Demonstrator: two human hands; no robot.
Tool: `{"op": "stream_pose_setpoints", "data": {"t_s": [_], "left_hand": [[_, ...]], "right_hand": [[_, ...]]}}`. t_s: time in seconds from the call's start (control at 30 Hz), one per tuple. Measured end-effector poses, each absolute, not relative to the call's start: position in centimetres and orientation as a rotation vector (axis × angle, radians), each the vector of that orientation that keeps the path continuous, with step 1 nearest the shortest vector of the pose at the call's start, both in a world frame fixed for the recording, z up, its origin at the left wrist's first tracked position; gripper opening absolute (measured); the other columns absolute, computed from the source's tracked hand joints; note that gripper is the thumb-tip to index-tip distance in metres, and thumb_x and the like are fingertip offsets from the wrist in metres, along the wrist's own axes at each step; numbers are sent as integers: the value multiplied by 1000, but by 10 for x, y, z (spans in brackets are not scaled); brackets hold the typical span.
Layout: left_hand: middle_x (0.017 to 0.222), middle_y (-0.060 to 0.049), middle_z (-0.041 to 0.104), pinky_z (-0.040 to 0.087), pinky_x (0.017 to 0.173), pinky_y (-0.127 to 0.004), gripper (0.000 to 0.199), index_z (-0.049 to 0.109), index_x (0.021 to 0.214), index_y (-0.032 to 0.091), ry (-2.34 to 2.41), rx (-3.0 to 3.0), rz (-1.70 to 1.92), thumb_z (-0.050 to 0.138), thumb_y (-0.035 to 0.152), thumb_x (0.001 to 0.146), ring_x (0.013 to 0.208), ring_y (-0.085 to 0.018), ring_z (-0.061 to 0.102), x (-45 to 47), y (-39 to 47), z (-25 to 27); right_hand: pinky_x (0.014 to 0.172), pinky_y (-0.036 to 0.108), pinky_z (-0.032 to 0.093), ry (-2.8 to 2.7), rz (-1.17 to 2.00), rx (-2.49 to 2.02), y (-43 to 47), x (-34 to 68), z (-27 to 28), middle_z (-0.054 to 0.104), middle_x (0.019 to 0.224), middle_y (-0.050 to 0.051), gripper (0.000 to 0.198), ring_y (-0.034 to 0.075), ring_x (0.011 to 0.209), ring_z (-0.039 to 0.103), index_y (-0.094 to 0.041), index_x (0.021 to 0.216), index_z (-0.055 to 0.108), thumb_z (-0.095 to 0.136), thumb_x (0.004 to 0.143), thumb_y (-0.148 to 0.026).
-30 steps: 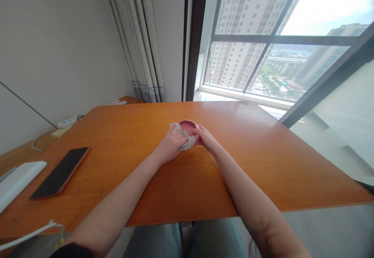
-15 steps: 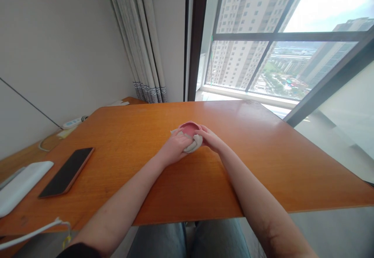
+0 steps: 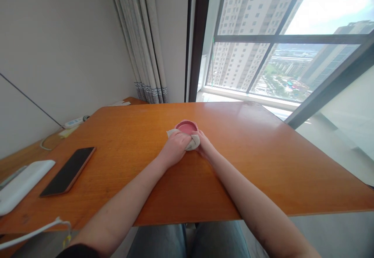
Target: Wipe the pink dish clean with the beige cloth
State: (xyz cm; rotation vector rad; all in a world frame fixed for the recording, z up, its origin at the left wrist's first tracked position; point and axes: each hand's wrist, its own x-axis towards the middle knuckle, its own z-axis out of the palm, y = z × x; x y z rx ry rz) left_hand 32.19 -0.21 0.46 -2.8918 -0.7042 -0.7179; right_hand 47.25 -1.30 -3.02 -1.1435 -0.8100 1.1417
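A small pink bowl (image 3: 187, 126) with a wavy rim is at the middle of the wooden table (image 3: 131, 141), its inside facing me. My left hand (image 3: 176, 144) is closed on a pale cloth (image 3: 193, 142), pressing it against the bowl's near side. On the right of the bowl, my right hand (image 3: 203, 143) grips its edge, close beside the cloth's end. Some fingertips of both hands are hidden behind the cloth and bowl.
A phone (image 3: 68, 171) with a dark face lies at the left, beside a white flat device (image 3: 25, 184). A white cable (image 3: 32, 234) crosses the near left corner. Behind the table stand a grey curtain (image 3: 140, 39) and a large window (image 3: 274, 37). A power strip (image 3: 74, 122) sits by the wall.
Both hands, the bowl and the cloth have shifted slightly left. The left fingers, earlier stretched over the bowl's inside, are now curled at its near rim, and more of the inside shows.
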Motion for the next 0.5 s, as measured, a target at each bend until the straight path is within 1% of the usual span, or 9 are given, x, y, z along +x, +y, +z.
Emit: {"op": "stream_pose_setpoints", "data": {"t_s": [0.07,0.1,0.13,0.2,0.27,0.3,0.4,0.5], "left_hand": [[95,-8,64,35,104,-45,18,56,99,17,-765,-2850,-761,49,18,82,96,-23,58,326,-5,1],[94,-8,64,35,105,-45,17,56,98,17,-795,-2831,-777,50,19,82,96,-23,58,329,-7,-1],[92,-8,64,38,103,-44,15,56,95,16,-821,-2818,-786,50,20,82,94,-24,58,331,-7,-2],[87,-8,64,44,93,-41,11,56,89,16,-830,-2825,-787,48,19,83,88,-23,58,334,-4,-4],[84,-7,64,46,86,-38,10,57,85,16,-768,-2881,-775,47,16,82,85,-22,58,331,2,-2],[85,-7,64,46,84,-37,11,57,85,16,-713,-2921,-770,47,15,81,85,-21,59,328,6,-1],[98,-7,67,44,93,-37,20,59,97,17,-547,-3008,-783,51,15,78,95,-20,59,315,17,6],[111,-7,67,35,106,-40,31,58,109,19,-486,-3040,-764,52,13,79,107,-20,58,308,17,11]], "right_hand": [[71,33,53,-663,1118,-1171,-12,464,-35,63,81,-1,35,19,80,63,-25,95,51,65,67,-41],[72,32,53,-597,1096,-1172,-12,462,-35,61,82,-2,35,18,81,63,-25,94,50,66,66,-40],[72,31,52,-552,1071,-1161,-13,461,-35,61,83,-3,36,17,81,62,-26,94,48,66,65,-38],[73,29,52,-516,1062,-1123,-16,461,-32,60,87,-3,37,16,83,62,-26,93,47,68,64,-36],[73,29,53,-556,1111,-1102,-17,464,-26,62,92,-2,37,17,85,62,-27,95,49,68,66,-40],[72,30,53,-601,1145,-1110,-18,467,-23,63,95,-1,38,17,86,62,-27,98,51,67,68,-43],[67,31,53,-772,1207,-1190,-18,483,-13,65,101,0,44,19,87,63,-28,107,55,66,70,-50],[68,32,53,-935,1150,-1296,-19,505,-4,67,97,1,45,20,85,62,-26,107,60,67,68,-47]]}}
